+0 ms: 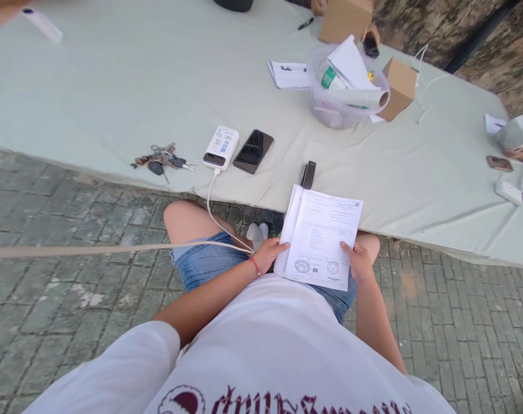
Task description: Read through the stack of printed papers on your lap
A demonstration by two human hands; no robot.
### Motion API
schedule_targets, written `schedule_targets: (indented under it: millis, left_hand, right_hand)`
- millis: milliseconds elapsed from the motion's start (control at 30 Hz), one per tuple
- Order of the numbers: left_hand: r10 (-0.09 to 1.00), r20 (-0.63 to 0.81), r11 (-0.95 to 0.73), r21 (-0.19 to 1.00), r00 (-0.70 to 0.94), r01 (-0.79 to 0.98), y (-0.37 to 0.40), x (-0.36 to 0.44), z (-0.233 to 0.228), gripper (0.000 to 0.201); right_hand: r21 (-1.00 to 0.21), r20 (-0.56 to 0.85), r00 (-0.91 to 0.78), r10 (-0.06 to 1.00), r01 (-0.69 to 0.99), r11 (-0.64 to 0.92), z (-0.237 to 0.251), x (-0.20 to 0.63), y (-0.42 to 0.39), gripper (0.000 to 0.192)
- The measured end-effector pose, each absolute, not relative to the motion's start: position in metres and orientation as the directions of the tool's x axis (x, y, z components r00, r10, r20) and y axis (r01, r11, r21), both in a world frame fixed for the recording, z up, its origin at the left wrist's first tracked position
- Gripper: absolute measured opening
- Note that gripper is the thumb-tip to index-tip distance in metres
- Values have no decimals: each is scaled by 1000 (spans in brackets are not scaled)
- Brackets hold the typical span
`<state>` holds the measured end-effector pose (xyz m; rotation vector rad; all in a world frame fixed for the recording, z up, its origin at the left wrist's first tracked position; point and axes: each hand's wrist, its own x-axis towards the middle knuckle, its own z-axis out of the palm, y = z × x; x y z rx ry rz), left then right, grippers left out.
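Note:
A small stack of printed papers [290, 230] rests over my lap at the table's front edge. On top of it, shifted a little to the right, lies a printed sheet [325, 238] with two round stamps near its bottom. My left hand [267, 255] pinches the stack's left edge, thumb on top. The printed sheet's right edge is held by my right hand [358, 261], thumb over it and fingers behind. Just beyond the papers, a black stapler [308, 174] lies on the table, its near end close to the sheets.
On the covered table [157, 98] lie keys [161, 161], a white power bank [221, 148] with a cable, and a black phone [253, 150]. Farther back are a plastic basin [330, 118] of papers and rolls and a cardboard box [400, 89]. Other people's hands [522, 153] show at the edges.

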<state>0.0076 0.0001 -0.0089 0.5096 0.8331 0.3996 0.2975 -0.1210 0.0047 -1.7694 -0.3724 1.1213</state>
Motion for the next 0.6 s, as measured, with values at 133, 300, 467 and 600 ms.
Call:
schedule_targets:
  millis: [133,300,467,600]
  left_hand:
    - [484,-639,842,526,597,-120,2,9,-8,66]
    - [476,-657,863,478,584,-165,-1,7,-12,66]
    - [454,-643,883,418,616,-214,-2,6,-18,55]
    - [458,-653,881,423,603,-211,-3,7,-21,49]
  right_hand:
    - [-859,-502,551,666,-233,-455,4,301,-126,62]
    - [-856,-514,535,671,-263,-445,3,295,-124,66]
    - [-825,-563,517,645,-296,-482,4,301,-122,65]
    - [-826,-552,554,624,-260,-500,6,318,-127,60]
